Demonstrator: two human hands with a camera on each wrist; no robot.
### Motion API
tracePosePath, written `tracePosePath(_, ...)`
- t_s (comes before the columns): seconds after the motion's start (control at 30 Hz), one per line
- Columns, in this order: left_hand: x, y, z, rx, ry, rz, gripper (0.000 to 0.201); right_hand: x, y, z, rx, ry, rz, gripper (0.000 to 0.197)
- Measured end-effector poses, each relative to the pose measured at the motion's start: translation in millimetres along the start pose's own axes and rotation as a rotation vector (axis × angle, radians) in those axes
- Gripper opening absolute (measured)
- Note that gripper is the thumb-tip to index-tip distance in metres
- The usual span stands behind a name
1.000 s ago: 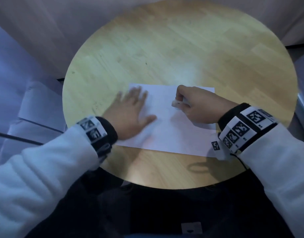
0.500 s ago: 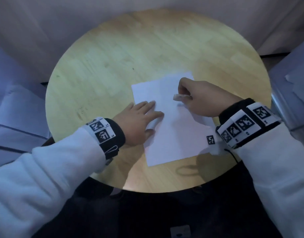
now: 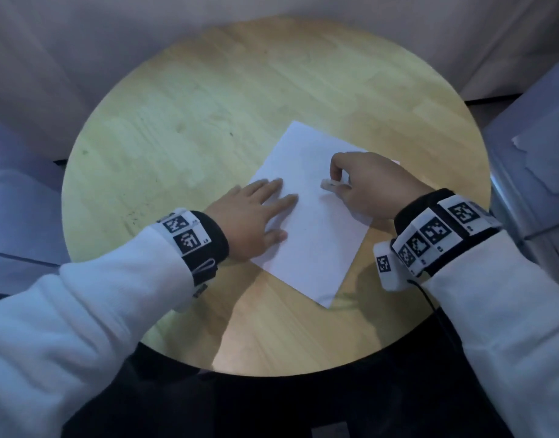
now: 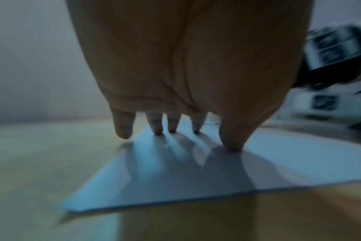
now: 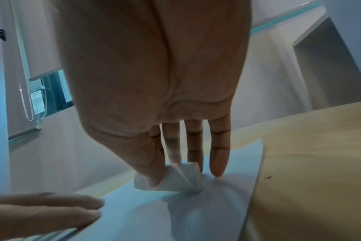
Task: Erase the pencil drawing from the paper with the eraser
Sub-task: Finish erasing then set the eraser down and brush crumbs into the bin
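Observation:
A white sheet of paper (image 3: 316,229) lies turned at an angle on the round wooden table (image 3: 208,99). My left hand (image 3: 256,213) lies flat with straight fingers on the sheet's left edge; in the left wrist view its fingertips (image 4: 158,130) press the paper (image 4: 175,179). My right hand (image 3: 366,188) pinches a small white eraser (image 3: 330,184) between thumb and fingers. The right wrist view has one corner of the eraser (image 5: 175,177) touching the paper (image 5: 196,212). No pencil marks are clear on the sheet.
The table's near edge (image 3: 271,373) is close to my body. Pale flat surfaces lie off the table to the left (image 3: 16,200) and right (image 3: 534,159). A wall and a window with a blind (image 5: 41,65) stand beyond.
The paper has turned clockwise under my hands, from lying crosswise to standing at an angle. My left hand slid to its left edge. The right hand kept hold of the eraser.

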State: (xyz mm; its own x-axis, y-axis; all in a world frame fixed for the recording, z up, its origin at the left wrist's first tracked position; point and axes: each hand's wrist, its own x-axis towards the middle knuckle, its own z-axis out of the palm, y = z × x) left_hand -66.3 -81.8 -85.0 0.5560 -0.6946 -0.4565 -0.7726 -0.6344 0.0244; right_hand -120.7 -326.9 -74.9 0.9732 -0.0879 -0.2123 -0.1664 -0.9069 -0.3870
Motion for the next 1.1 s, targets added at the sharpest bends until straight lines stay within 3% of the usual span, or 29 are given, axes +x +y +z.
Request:
tracePosePath(0.1,8.4,-31.4,-8.8,0.038,-0.024,-0.132,0.065,-6.9,-3.6,4.6,-0.093,-0.005,0.033,0.011)
tracePosePath(0.2,-3.8,-30.0,-13.2,0.031,0.062,-0.185,0.066,-12.6,-11.5,10.0,-0.182,0.002,0.046,0.006)
tracePosePath(0.3,-30.5,22.2,-1.6,0.047,0.078,0.057,0.073,-14.2,-19.0,12.2,-0.203,-0.003,0.066,0.003)
tracePosePath(0.37,-46.5,53.3,12.9,0.055,-0.027,0.191,0.081,-14.8,-22.0,14.0,-0.194,0.002,0.063,0.004)
tracePosePath(0.4,-50.4,57.4,19.2,0.049,-0.076,0.188,0.085,-15.6,-23.0,15.3,-0.189,0.005,0.055,0.006)
tracePosePath(0.47,-52.9,41.8,26.6,0.026,-0.095,0.062,0.089,-18.5,-23.9,16.5,-0.183,0.004,0.046,0.007)
tracePosePath(0.6,-61.1,-36.3,28.1,-0.135,-0.140,-0.525,0.096,-22.6,-22.8,16.6,-0.172,0.005,0.030,0.005)
tracePosePath(0.67,-70.0,-60.6,25.1,-0.155,-0.150,-0.701,0.101,-22.4,-25.0,15.5,-0.167,-0.017,0.036,0.007)
tracePosePath(0.73,-73.8,-53.1,20.3,-0.160,-0.087,-0.645,0.099,-22.0,-29.3,15.4,-0.172,-0.034,0.032,0.010)
tracePosePath(0.87,-64.7,28.0,13.9,-0.152,0.002,-0.182,0.091,-21.7,-36.3,18.4,-0.166,-0.066,0.001,0.011)
tracePosePath(0.93,-55.5,53.3,19.0,-0.158,-0.033,-0.050,0.088,-22.8,-37.4,18.5,-0.155,-0.069,-0.016,0.012)
tracePosePath(1.0,-48.7,42.8,27.5,-0.195,-0.057,-0.111,0.086,-25.4,-37.0,15.9,-0.134,-0.077,-0.005,0.010)
tracePosePath(1.1,-53.2,-11.1,41.0,-0.233,-0.053,-0.442,0.092,-27.0,-33.3,13.0,-0.104,-0.089,0.021,0.009)
